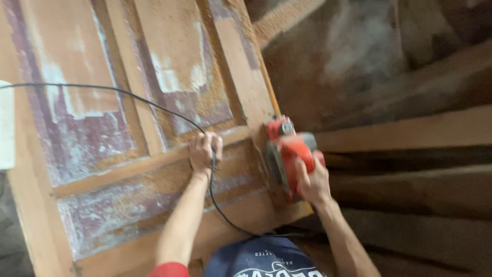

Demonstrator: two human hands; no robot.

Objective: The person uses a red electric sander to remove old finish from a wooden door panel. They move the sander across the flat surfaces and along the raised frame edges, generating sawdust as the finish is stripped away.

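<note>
An old wooden panelled door (154, 102) lies flat below me, with worn purple and white paint and sawdust on it. My right hand (311, 180) grips the handle of a red electric planer (285, 152) that rides along the door's right edge. My left hand (204, 152) presses flat on the door's cross rail, with the planer's black cord (128, 95) running under its fingers. The cord loops from the left across the panels and down toward my body.
Wooden planks and boards (410, 133) lie to the right of the door, covered in sawdust. A white object (6, 128) sits at the left edge. Sawdust heaps lie on the ground at the upper right (328, 66).
</note>
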